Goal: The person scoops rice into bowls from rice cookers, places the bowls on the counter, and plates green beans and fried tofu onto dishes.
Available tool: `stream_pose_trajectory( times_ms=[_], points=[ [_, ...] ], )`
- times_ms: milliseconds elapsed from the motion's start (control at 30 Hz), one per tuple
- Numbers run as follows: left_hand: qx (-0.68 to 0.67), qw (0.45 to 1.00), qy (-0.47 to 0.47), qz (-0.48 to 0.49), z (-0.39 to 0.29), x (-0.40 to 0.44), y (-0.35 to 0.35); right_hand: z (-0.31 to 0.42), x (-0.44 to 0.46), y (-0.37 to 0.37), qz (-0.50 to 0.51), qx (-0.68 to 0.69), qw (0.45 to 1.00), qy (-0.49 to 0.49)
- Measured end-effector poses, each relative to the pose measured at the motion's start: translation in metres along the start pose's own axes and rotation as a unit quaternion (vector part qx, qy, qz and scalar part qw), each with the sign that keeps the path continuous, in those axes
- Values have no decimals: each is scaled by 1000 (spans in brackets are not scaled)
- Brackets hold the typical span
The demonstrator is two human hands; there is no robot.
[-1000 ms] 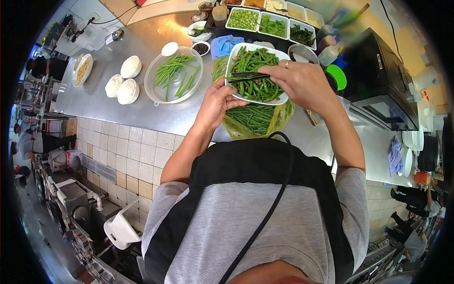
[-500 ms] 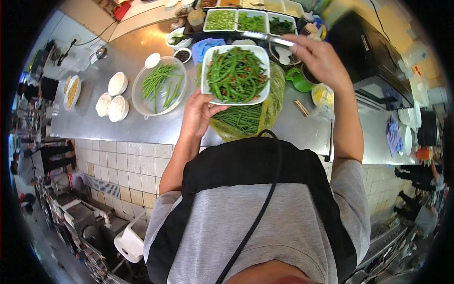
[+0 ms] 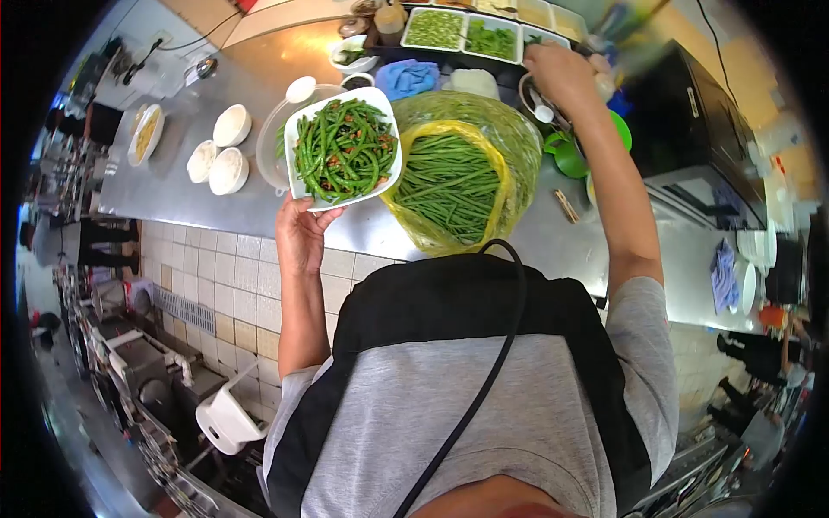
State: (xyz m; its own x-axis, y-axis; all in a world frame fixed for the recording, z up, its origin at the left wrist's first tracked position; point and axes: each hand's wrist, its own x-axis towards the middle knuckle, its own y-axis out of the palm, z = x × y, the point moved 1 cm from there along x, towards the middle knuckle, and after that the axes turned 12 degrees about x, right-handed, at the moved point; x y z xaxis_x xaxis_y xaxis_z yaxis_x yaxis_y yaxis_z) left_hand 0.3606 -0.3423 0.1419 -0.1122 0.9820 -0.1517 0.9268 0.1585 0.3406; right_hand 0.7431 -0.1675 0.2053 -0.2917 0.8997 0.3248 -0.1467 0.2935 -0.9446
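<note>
Our plate (image 3: pixel 391 177), piled with cooked beans (image 3: pixel 344 148), sits just left of the yellow bag (image 3: pixel 523 147), and our left hand (image 3: pixel 302 235) has it, fingers gripping the near edge! From here it hides part of the clear bowl (image 3: pixel 267 155), also left of the bag. Over to our right hand (image 3: pixel 560 76), beyond the bag and to its right: fingers curled, but we cannot tell what they hold. A white spoon (image 3: pixel 543 112) lies close to it, right of the bag. We have raw beans (image 3: pixel 453 186) filling the bag, a blue cloth (image 3: pixel 406 79) beyond it, leafy greens (image 3: pixel 490 39) farther beyond, and three white bowls (image 3: pixel 230 187) well to its left.
</note>
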Motion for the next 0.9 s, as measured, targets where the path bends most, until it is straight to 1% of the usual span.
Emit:
stream_pose_trajectory(
  times_ms=[67,133,233,333,367,467,567,600,667,700,800,833,900],
  points=[
    [3,1000,-1,-31,0,-3,-12,50,25,2,66,98,993,14],
    [6,998,-2,-64,-1,-6,-19,72,53,44,128,161,978,-26],
    [12,997,-2,-76,-2,-8,-30,101,78,91,85,226,970,-34],
    [8,997,-3,-82,-2,-4,-35,110,90,124,68,225,972,-7],
    [9,997,-6,-82,-2,0,-37,109,94,129,112,218,970,-3],
    [11,997,-19,-69,-5,16,-36,94,113,146,111,246,963,-8],
    [18,999,-32,-36,-8,36,-27,92,119,134,29,392,919,-2],
    [24,999,-34,-24,-8,43,-25,94,118,121,59,470,881,-8],
    [36,998,-43,5,-4,57,-19,104,114,96,113,612,782,-12],
    [38,998,-47,7,1,64,-17,106,116,94,144,614,770,-92],
    [52,997,-54,32,7,81,-10,120,117,89,180,591,779,-106],
    [53,996,-57,41,7,84,-7,128,115,76,194,565,796,-97],
    [57,995,-61,56,3,88,-1,133,121,83,175,519,829,-116]
  ],
)
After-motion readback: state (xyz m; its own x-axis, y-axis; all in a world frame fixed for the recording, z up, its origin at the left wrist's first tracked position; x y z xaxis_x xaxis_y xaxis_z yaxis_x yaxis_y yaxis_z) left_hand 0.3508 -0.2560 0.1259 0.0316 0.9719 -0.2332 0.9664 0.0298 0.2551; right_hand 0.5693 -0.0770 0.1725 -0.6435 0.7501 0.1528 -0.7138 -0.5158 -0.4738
